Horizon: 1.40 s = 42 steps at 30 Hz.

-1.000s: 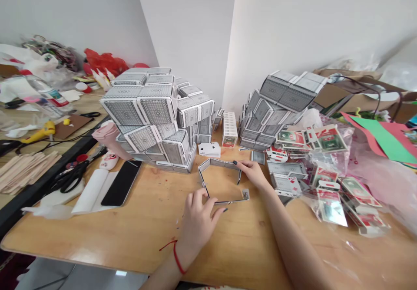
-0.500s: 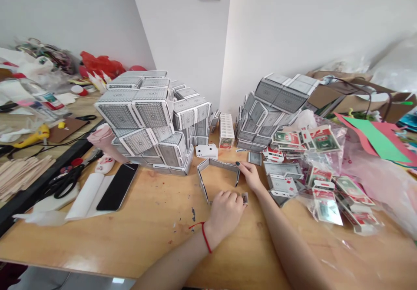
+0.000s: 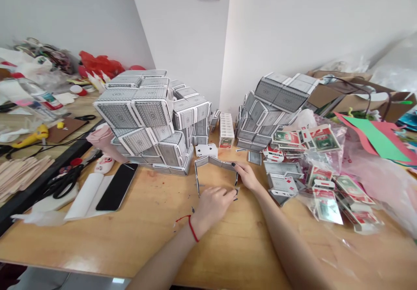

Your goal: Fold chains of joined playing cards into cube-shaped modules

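Observation:
A folded strip of playing cards [image 3: 208,161] stands on edge on the wooden table, bent into a frame that runs round its back, left and right sides. My right hand [image 3: 246,176] pinches the frame's back right corner between thumb and fingers. At the near side, my left hand [image 3: 213,205], with a red string on the wrist, is closed on the strip's front end by its fingertips; the hand hides most of that side. Just behind the frame lies a two of spades card [image 3: 206,150], face up.
Two structures of folded cards, a tall left one [image 3: 146,116] and a right one [image 3: 267,112], stand at the back. Card boxes [image 3: 325,203] in plastic lie right. A phone [image 3: 117,187], scissors [image 3: 70,179] and wooden sticks [image 3: 22,177] lie left.
My left hand has moved left and slightly away from me. The card frame has shifted a little left and its shape has changed, while my right hand keeps its corner.

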{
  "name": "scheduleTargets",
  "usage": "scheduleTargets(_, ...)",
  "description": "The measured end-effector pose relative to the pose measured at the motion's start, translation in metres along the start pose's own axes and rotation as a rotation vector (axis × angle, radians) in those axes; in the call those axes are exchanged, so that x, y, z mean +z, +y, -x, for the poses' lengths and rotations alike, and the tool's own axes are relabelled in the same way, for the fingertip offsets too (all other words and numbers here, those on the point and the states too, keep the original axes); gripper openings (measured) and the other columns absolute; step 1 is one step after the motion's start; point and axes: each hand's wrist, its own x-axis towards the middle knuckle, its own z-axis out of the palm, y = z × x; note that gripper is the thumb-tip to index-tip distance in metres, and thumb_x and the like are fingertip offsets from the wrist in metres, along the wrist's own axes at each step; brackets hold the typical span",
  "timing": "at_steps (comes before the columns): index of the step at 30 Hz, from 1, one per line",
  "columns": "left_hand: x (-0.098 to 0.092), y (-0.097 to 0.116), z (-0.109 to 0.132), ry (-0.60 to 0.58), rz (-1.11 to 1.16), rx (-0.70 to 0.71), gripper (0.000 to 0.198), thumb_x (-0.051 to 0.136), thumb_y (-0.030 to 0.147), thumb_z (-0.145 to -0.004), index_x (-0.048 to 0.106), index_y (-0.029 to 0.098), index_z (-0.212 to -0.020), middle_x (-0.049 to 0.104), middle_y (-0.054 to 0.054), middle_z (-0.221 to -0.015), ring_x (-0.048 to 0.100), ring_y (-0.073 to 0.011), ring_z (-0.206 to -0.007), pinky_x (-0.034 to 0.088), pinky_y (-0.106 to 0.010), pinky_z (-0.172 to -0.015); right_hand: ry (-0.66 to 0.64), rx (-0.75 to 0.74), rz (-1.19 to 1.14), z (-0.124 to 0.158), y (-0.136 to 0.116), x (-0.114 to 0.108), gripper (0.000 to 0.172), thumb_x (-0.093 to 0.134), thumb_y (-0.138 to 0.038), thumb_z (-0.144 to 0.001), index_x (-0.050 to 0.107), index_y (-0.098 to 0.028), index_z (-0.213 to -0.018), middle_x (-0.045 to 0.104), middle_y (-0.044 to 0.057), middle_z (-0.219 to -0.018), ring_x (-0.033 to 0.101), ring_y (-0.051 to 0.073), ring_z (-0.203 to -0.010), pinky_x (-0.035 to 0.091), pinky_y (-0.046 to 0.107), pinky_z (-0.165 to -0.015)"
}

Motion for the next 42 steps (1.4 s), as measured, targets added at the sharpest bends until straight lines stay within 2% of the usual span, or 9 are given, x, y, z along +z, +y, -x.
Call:
scheduleTargets(9,-0.006,-0.001,-0.007,-0.080,0.054,-0.103,0.022,0.038,0.030,-0.092,0.060,0.027,-0.095,0.065,0.001,-0.069,0.060,-0.0147,-0.067,0.029,-0.027,-0.054,0.003,0.013,-0.001,0.001,-0.005,0.002,0.038,0.045,-0.048,-0.081,0.048,-0.019,-0.056,0.051,0.001,-0.063,0.047,0.017,-0.066,0.037,0.026,-0.063)
scheduleTargets(15,-0.010,0.001,-0.008,-0.104,0.137,-0.148,0.025,0.037,0.031,-0.093,0.061,0.026,-0.096,0.067,0.000,-0.073,0.060,-0.0145,-0.070,0.030,-0.026,-0.056,0.009,0.026,0.001,0.000,-0.006,0.001,0.039,0.045,-0.049,-0.080,0.045,-0.020,-0.054,0.050,0.001,-0.061,0.047,0.017,-0.067,0.037,0.026,-0.064)
scheduleTargets(22,-0.012,0.004,-0.009,-0.100,0.204,-0.224,0.021,0.042,0.030,-0.091,0.060,0.023,-0.083,0.069,0.001,-0.081,0.062,-0.0144,-0.074,0.032,-0.026,-0.059,0.033,0.046,0.007,0.001,-0.007,0.003,0.041,0.045,-0.052,-0.080,0.050,-0.020,-0.055,0.050,0.001,-0.057,0.050,0.018,-0.067,0.038,0.027,-0.063)
scheduleTargets(25,-0.013,0.006,-0.011,-0.122,0.214,-0.255,0.021,0.041,0.029,-0.090,0.061,0.023,-0.084,0.070,0.001,-0.080,0.062,-0.0146,-0.073,0.032,-0.025,-0.058,0.036,0.049,0.006,0.002,-0.009,0.003,0.041,0.045,-0.052,-0.080,0.051,-0.020,-0.055,0.051,0.001,-0.057,0.051,0.018,-0.068,0.038,0.027,-0.063)
scheduleTargets(34,-0.016,0.011,-0.013,-0.183,0.213,-0.223,0.023,0.039,0.027,-0.090,0.061,0.024,-0.087,0.069,-0.001,-0.081,0.062,-0.0154,-0.071,0.032,-0.025,-0.056,0.026,0.042,-0.006,0.002,-0.010,0.004,0.039,0.043,-0.049,-0.081,0.051,-0.019,-0.059,0.053,0.001,-0.067,0.047,0.016,-0.067,0.037,0.026,-0.064)
scheduleTargets(38,-0.015,0.011,-0.014,-0.176,0.231,-0.289,0.023,0.038,0.026,-0.091,0.061,0.026,-0.095,0.070,0.000,-0.086,0.063,-0.0163,-0.074,0.035,-0.025,-0.058,0.024,0.046,-0.012,0.001,-0.009,0.003,0.039,0.044,-0.049,-0.081,0.047,-0.020,-0.056,0.050,0.001,-0.064,0.046,0.017,-0.067,0.037,0.026,-0.064)
scheduleTargets(42,-0.016,0.009,-0.016,-0.175,0.258,-0.362,0.023,0.038,0.026,-0.091,0.061,0.025,-0.094,0.071,-0.001,-0.088,0.064,-0.0161,-0.076,0.035,-0.025,-0.058,0.025,0.058,-0.020,0.001,-0.007,0.003,0.038,0.045,-0.049,-0.080,0.045,-0.020,-0.057,0.046,0.000,-0.062,0.044,0.016,-0.067,0.035,0.026,-0.062)
